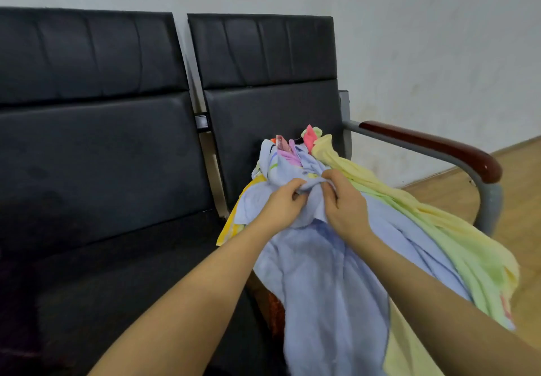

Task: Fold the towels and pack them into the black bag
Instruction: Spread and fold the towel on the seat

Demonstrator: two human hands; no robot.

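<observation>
A heap of towels lies on the right seat of a black bench. On top is a light blue towel (pixel 319 270), hanging over the seat's front edge. My left hand (pixel 282 204) and my right hand (pixel 341 200) both pinch a bunched edge of this blue towel, close together. A yellow-green towel (pixel 439 229) drapes along the right side of the heap. Pink and striped towels (pixel 292 144) stick up at the back. An orange-yellow towel (pixel 234 223) peeks out at the left. No black bag is in view.
The black padded bench has a left seat (pixel 117 258) and tall backrests (pixel 263 53). A grey metal armrest with a dark red wooden top (pixel 439 147) borders the right side. Wooden floor (pixel 521 176) and a white wall lie beyond.
</observation>
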